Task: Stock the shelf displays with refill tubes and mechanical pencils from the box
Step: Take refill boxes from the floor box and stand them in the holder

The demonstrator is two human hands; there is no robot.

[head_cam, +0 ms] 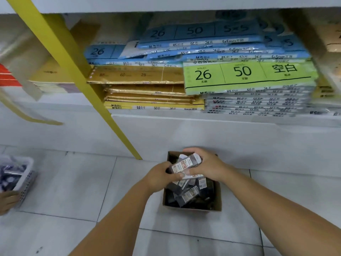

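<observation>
Clasping probable packet (181, 166), both hands (158, 177) (210, 166) curled

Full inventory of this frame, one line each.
cardboard box: one, brown, floor below shelf
loose packets: many, dark, inside box
held packet: one, white-labelled, above box
blue paper packs: stack, blue, shelf top
green paper pack: one, green, shelf right
gold paper packs: several, gold, shelf middle
yellow bar: one, yellow, slanting across shelf
basket: one, white, floor left
another person's hand: one, beside basket
left hand: one, grips held packet
right hand: one, grips held packet
</observation>
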